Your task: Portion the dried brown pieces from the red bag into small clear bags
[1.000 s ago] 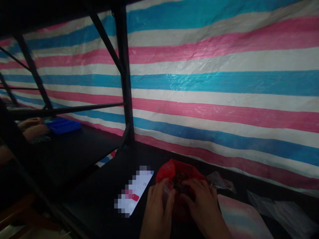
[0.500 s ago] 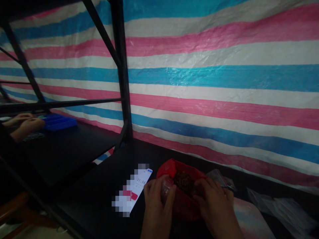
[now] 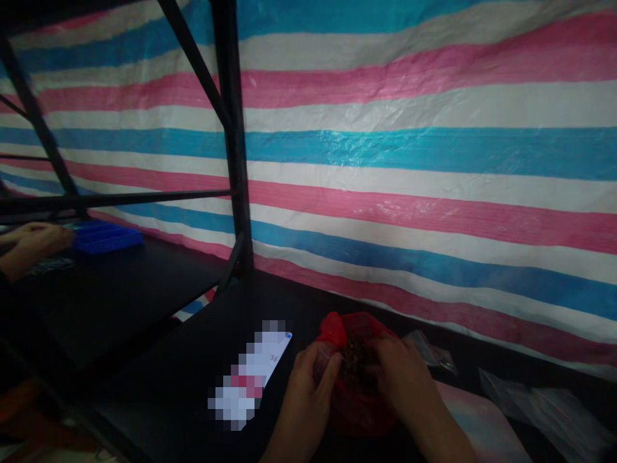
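A red plastic bag (image 3: 364, 418) stands with its mouth spread wide on the black table. Inside it lies a heap of small brownish pieces (image 3: 354, 360), too dark to name. At the bag's left rim, my left hand (image 3: 308, 379) is closed on a small clear plastic bag (image 3: 324, 361), pinched between thumb and fingers. My right hand (image 3: 402, 379) reaches over the right rim with bent fingers down among the pieces. Its fingertips are hidden, so what they grip does not show.
Left of the bag lies a lit phone (image 3: 260, 366). To the right are a small clear packet (image 3: 434, 354), a pale board (image 3: 477, 418) and several clear bags (image 3: 554, 405). Past a black frame post (image 3: 236, 161), another person's hands (image 3: 41, 241) are beside a blue tray (image 3: 108, 238).
My right hand has moved from the red bag's right side inward, its fingers now down in the heap. My left hand still holds the clear bag. The red bag's mouth has changed shape.
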Tool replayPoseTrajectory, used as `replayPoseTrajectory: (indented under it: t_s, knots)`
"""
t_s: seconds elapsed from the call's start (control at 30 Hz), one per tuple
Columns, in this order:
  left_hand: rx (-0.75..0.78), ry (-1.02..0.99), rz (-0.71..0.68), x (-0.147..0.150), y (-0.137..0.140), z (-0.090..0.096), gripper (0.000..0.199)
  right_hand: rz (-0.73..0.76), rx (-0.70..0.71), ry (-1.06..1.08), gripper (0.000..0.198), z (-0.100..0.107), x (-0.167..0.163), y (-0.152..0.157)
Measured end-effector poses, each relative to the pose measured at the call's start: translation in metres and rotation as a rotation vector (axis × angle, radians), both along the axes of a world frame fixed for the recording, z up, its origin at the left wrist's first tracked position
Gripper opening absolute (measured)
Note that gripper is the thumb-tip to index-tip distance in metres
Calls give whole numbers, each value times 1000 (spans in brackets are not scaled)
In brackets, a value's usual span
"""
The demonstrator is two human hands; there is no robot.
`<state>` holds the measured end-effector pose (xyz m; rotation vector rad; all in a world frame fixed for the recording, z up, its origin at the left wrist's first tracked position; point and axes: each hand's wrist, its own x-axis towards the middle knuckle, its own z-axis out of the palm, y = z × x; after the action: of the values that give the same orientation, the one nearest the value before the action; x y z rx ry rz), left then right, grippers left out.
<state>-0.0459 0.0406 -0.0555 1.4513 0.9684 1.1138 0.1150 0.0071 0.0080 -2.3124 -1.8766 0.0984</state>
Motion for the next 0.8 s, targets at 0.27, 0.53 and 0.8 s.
replayPoseTrajectory:
  t_s: [0.27,0.53,0.8]
  knots:
    - [-52,-107,-5,3,6,8,40,86,74,69,32,-10,-7,6]
    - [-39,-115,28,-1,10,10,42,94,155,300,34,-21,-4,5]
    - [68,-1,19,-1,8,-3,29,77,155,474,31,-24,-6,3]
